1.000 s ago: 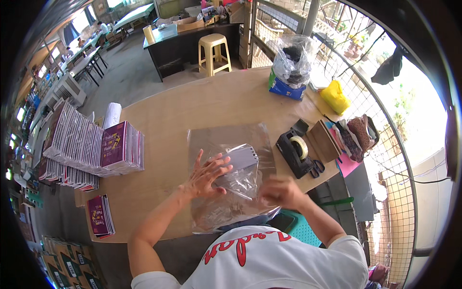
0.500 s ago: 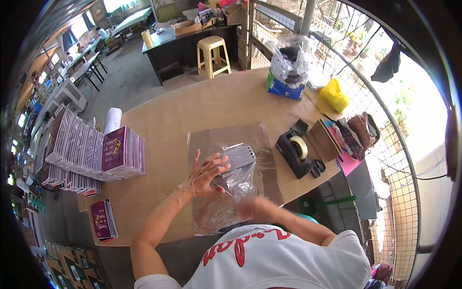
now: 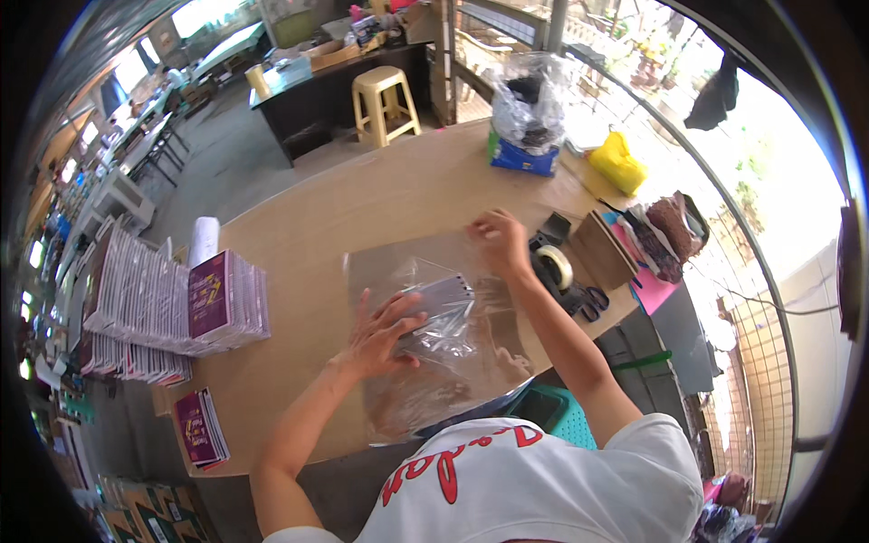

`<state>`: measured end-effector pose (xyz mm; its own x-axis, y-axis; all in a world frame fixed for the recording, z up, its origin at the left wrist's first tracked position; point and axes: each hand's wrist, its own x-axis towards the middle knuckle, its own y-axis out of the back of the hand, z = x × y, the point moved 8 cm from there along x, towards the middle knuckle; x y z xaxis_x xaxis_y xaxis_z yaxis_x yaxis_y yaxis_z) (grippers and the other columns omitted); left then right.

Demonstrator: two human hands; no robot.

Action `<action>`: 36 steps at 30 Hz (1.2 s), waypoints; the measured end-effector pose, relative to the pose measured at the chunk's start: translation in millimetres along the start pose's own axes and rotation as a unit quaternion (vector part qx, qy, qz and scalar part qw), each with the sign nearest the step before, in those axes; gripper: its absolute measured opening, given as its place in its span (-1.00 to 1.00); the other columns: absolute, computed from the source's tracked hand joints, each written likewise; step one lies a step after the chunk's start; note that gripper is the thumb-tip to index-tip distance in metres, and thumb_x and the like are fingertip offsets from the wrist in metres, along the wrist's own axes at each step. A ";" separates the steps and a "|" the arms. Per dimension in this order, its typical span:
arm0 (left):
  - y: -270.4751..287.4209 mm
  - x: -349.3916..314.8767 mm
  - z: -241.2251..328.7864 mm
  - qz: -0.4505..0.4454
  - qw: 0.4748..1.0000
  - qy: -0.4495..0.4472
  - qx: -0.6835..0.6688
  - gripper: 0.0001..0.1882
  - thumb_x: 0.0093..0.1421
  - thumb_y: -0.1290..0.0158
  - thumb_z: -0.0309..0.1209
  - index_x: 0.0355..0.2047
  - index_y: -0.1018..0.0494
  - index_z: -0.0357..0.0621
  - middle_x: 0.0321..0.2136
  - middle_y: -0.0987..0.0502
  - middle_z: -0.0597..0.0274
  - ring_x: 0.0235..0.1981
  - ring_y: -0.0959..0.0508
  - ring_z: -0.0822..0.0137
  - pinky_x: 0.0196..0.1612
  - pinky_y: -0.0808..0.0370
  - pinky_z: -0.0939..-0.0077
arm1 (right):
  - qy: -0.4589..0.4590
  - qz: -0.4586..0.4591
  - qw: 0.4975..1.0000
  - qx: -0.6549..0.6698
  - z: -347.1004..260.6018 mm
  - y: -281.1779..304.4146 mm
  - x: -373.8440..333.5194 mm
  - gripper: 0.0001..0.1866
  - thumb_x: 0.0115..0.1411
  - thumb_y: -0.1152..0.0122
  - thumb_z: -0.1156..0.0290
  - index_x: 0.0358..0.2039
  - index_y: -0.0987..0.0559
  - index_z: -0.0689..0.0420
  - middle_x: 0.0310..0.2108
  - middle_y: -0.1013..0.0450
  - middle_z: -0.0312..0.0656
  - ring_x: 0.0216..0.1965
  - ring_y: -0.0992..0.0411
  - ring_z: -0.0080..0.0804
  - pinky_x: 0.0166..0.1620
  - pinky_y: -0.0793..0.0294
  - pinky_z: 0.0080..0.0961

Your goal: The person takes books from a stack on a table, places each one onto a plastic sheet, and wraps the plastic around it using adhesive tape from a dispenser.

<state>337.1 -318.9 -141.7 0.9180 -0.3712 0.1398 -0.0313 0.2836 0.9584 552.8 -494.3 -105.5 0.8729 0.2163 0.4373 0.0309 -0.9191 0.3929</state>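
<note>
A stack of thin sheets or booklets with a grey top [image 3: 447,296] lies in crinkled clear plastic wrap [image 3: 453,339] in the middle of the table. My left hand [image 3: 382,337] rests on its left side, fingers spread and pressing on the plastic. Beneath it a brownish, see-through sheet [image 3: 398,249] covers the tabletop. My right hand [image 3: 501,242] is at that sheet's far right corner, beside the black tape dispenser [image 3: 552,262]. Its fingers are curled in, and whatever they grip is hidden.
Wrapped stacks of purple booklets [image 3: 231,294] stand at the left, with a smaller pile [image 3: 201,427] near the front edge. Scissors [image 3: 593,303], an open cardboard box [image 3: 602,252], a yellow bag [image 3: 618,165] and a plastic-filled blue box [image 3: 525,157] line the right side. A teal basket [image 3: 575,416] sits below the table edge.
My right hand has moved up and away from my body, from the near side of the wrapped stack to the sheet's far right corner. My left hand stays on the stack.
</note>
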 end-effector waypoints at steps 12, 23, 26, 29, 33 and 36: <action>-0.4 11.5 2.9 0.004 1.000 0.001 0.026 -0.11 -0.08 -0.05 0.44 0.24 -0.26 0.46 0.43 -0.03 0.30 0.45 0.11 -0.05 0.35 0.28 -0.38 | -0.423 -0.190 0.885 -0.040 256.1 173.4 -110.5 -0.67 0.04 -0.47 0.22 -0.51 -0.66 0.28 -0.72 -0.32 -0.33 -0.71 -0.24 -0.61 -0.65 -0.13 -0.49; 1.2 6.6 -0.3 -0.005 0.998 0.018 0.057 -0.11 -0.10 -0.01 0.48 0.23 -0.27 0.49 0.43 -0.01 0.36 0.45 0.15 -0.10 0.34 0.23 -0.42 | -0.532 0.046 0.782 0.321 274.1 160.1 -240.5 -0.75 0.27 -0.25 0.21 -0.30 -0.58 0.15 -0.46 -0.51 -0.21 -0.49 -0.44 -0.41 -0.34 -0.53 -0.49; 3.2 5.2 -5.6 -0.040 0.997 0.040 0.061 -0.11 -0.09 -0.06 0.44 0.26 -0.23 0.52 0.44 0.02 0.35 0.46 0.18 -0.11 0.33 0.21 -0.47 | -0.629 0.162 0.570 0.503 261.1 88.4 -296.7 -0.81 0.37 -0.09 0.27 -0.33 -0.53 0.08 -0.44 -0.50 -0.21 -0.49 -0.46 -0.36 -0.32 -0.59 -0.47; -4.1 5.2 -6.4 -0.017 0.998 0.024 0.052 -0.11 -0.10 -0.07 0.44 0.25 -0.27 0.53 0.45 0.04 0.40 0.46 0.16 -0.08 0.35 0.22 -0.40 | -0.376 0.075 0.561 0.734 178.1 53.2 -207.6 -0.70 0.36 -0.13 0.27 0.08 -0.49 -0.01 -0.53 -0.40 -0.37 -0.53 -0.37 -0.68 -0.48 -0.47 -0.73; -1.2 5.2 -7.8 -0.009 0.999 0.005 0.043 -0.13 -0.07 -0.07 0.43 0.27 -0.25 0.57 0.45 0.06 0.39 0.45 0.15 -0.15 0.35 0.20 -0.41 | -0.179 -0.278 0.853 0.404 -21.1 -8.1 -81.3 0.02 0.24 -0.22 0.51 0.48 0.27 -0.14 -0.58 -0.39 -0.35 -0.61 -0.31 -0.60 -0.55 -0.36 -0.58; -3.9 2.5 -10.9 -0.004 0.999 0.006 0.032 -0.14 -0.06 -0.08 0.42 0.27 -0.25 0.60 0.45 0.06 0.39 0.44 0.17 -0.24 0.35 0.21 -0.41 | -0.126 -0.413 0.884 0.180 -60.4 -73.9 -58.6 0.17 0.16 -0.30 0.48 0.45 0.43 -0.05 -0.57 -0.46 -0.23 -0.61 -0.41 -0.46 -0.53 -0.39 -0.46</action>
<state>343.8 -311.3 -147.8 0.9228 -0.3628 0.1296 -0.0489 0.2234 0.9735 469.9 -419.2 -111.3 0.5591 0.8240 -0.0917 0.8220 -0.5364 0.1913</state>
